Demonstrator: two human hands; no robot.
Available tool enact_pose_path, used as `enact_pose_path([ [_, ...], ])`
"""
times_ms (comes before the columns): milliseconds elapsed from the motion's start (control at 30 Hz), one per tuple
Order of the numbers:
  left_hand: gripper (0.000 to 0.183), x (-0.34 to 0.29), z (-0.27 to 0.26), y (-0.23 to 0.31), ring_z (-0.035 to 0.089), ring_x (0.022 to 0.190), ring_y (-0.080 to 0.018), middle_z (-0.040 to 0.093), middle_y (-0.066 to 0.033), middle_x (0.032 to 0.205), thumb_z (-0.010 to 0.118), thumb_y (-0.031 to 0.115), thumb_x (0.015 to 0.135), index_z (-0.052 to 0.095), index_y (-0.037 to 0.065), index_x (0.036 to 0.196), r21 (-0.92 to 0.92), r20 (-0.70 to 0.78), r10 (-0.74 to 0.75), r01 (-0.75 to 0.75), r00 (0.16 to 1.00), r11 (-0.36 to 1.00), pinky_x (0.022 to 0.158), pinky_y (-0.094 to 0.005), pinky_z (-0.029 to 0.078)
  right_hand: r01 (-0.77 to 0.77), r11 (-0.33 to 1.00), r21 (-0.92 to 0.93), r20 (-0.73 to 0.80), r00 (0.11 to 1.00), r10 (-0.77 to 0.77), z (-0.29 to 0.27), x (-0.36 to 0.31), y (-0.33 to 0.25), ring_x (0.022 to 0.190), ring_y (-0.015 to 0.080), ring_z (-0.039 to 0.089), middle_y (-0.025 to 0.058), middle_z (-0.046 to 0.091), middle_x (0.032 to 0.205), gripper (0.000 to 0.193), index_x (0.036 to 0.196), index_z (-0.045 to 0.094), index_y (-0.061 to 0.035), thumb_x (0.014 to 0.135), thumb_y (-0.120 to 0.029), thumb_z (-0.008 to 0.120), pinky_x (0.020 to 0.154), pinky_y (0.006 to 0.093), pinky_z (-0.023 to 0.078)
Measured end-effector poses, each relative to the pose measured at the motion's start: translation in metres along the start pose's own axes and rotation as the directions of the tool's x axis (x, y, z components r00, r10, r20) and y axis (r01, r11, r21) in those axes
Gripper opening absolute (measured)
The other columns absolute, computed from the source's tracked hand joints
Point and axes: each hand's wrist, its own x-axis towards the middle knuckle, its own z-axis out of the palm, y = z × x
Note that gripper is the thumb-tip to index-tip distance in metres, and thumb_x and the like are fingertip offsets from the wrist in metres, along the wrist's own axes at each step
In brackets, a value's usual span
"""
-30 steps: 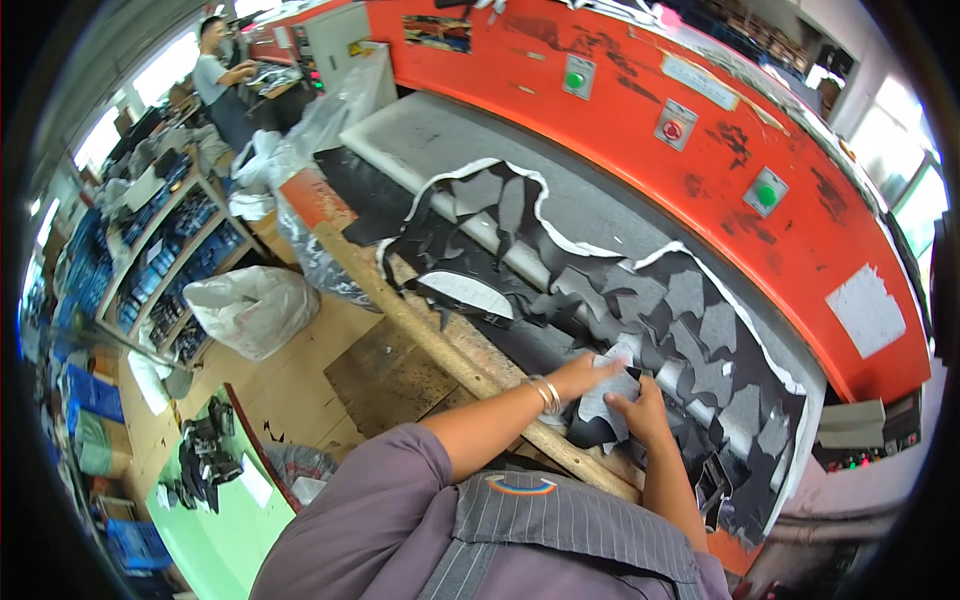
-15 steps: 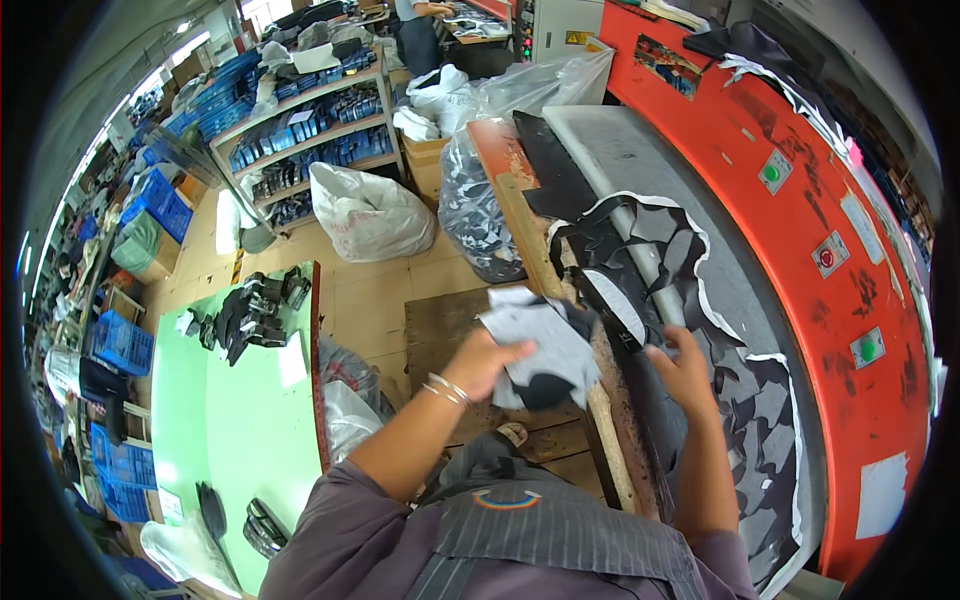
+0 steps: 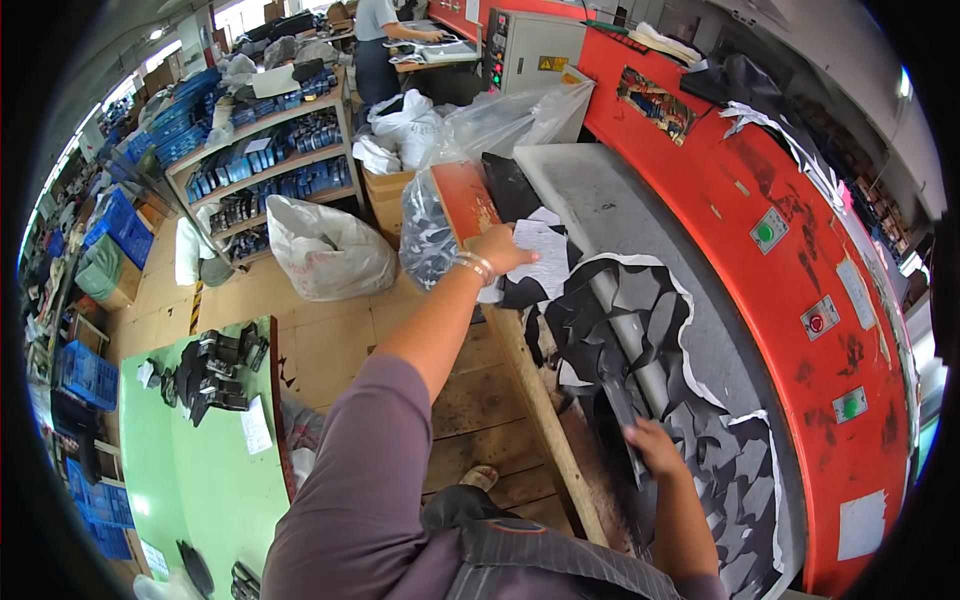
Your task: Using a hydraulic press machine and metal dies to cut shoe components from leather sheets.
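We saw that the left hand (image 3: 497, 252) was grasping a small stack of grey and black cut pieces (image 3: 541, 252), with the thumb on the upper face and the other fingers mostly hidden from us. One second earlier, both hands were at such pieces; half a second earlier, only the left hand carried them, nearer to the body. Now this grip had come farther away, to the far end of the wooden beam (image 3: 543, 422), and the orange-red board (image 3: 463, 197) lay just beyond it.

The right hand (image 3: 655, 450) was apart from the stack, nearer to the body than the left grip and on its right side. Its fingers were at the edge of a long dark strip (image 3: 618, 400), but we could not tell whether they pinched it or only rested on it. To the right of this hand lay the black sheet with grey pieces (image 3: 715, 440), and the pale bar (image 3: 650, 378) ran beyond it. From this change we judged that one hand was enough for the stack, so the other was free for the loose material. Left of the left grip stood the clear bag of scraps (image 3: 425, 245).
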Motion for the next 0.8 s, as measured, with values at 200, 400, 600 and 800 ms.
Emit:
enact_pose_path([
  [200,0.054,0.102,0.032,-0.026,0.063,0.103,-0.0333,0.065,-0.0203,0.110,0.077,0.040,0.072,0.067,-0.001,0.105,0.606,0.078,-0.124,0.052,0.989,0.794,0.088,-0.0401,0.050,-0.120,0.992,0.025,-0.077,0.990,0.121,0.006,-0.042,0.009,0.095,0.0146,0.059,0.0089,0.066,0.102,0.059,0.116,0.061,0.0042,0.071,-0.030,0.080,0.083,0.0283,0.045],
  [400,0.062,0.101,0.018,-0.066,0.062,0.107,-0.0311,0.063,-0.0188,0.116,0.074,0.038,0.066,0.062,0.002,0.115,0.605,0.115,-0.142,0.043,0.983,0.795,0.090,-0.0401,0.050,0.153,0.808,-0.570,-0.226,0.916,-0.333,0.017,-0.029,0.012,0.097,0.0267,0.062,0.0182,0.065,0.104,0.058,0.115,0.059,0.0070,0.073,-0.028,0.077,0.086,0.0352,0.046],
  [600,0.062,0.019,0.022,-0.063,0.062,0.101,-0.0287,0.065,-0.0171,0.106,0.080,0.024,0.069,0.053,0.001,0.120,-0.345,-0.664,-0.032,-0.268,0.747,0.900,0.090,-0.0399,0.046,0.118,0.758,-0.641,-0.197,0.930,-0.311,0.002,-0.016,0.028,0.102,0.0355,0.058,0.0204,0.061,0.109,0.042,0.117,0.057,0.0052,0.085,-0.021,0.062,0.091,0.0369,0.043],
  [800,0.044,-0.208,-0.083,-0.193,0.059,0.101,-0.0226,0.065,-0.0104,0.105,0.074,0.020,0.080,0.058,-0.002,0.115,-0.704,-0.678,-0.616,-0.112,0.402,0.701,0.088,-0.0413,0.047,0.383,0.747,-0.543,0.131,0.918,-0.375,0.016,0.025,0.018,0.103,0.0356,0.057,0.0200,0.061,0.110,0.049,0.119,0.055,0.0044,0.081,-0.024,0.066,0.092,0.0377,0.043],
])
